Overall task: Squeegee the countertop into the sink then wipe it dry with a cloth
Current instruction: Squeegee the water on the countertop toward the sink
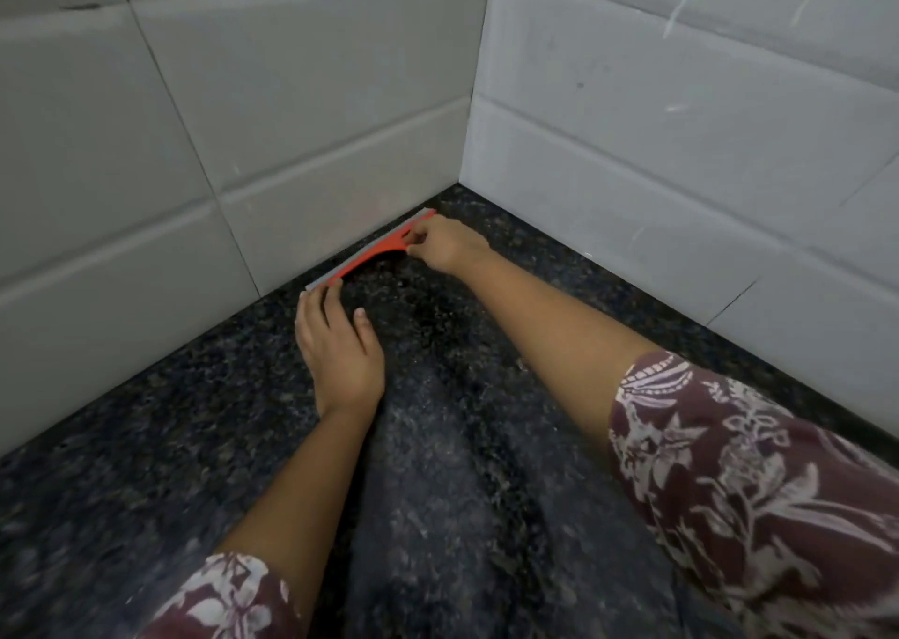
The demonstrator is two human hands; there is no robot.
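- Up at 12 o'clock, the right hand pinches the red squeegee against the tiled wall.
- Left hand lies open, flat on the dark worktop, fingertips at the blade's 7 o'clock end.

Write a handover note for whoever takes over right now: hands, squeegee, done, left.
Right hand: gripping the red plastic squeegee with grey rubber blade at its handle.
Left hand: open, flat on the dark speckled granite countertop, fingertips at the blade's near end.
Squeegee: blade along the base of the left grey tiled wall, in the back corner.
Done: squeegee placed at the wall.
Left: pull water toward the sink, then cloth dry. Neither sink nor cloth in view.
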